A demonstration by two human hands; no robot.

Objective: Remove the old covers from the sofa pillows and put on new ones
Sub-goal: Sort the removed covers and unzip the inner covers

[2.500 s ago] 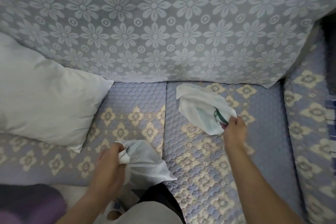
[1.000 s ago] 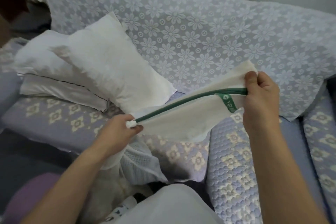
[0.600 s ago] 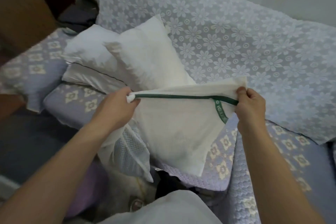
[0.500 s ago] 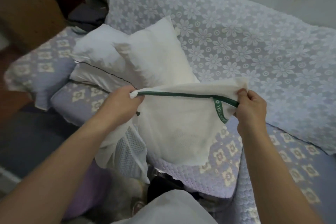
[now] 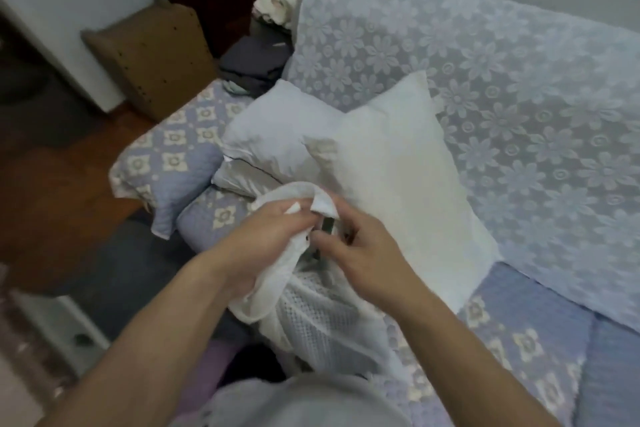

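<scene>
The white pillow cover (image 5: 294,198) is bunched up between both hands above the front of the sofa seat (image 5: 540,329). The left hand (image 5: 266,236) grips its folded cloth, and the right hand (image 5: 360,246) pinches it at the dark green edge. Just behind, two bare white pillows (image 5: 398,163) lean on the flowered lace throw (image 5: 519,80) over the sofa back. A brown cardboard box (image 5: 152,45) stands on the wooden floor (image 5: 62,184) by the wall.
</scene>
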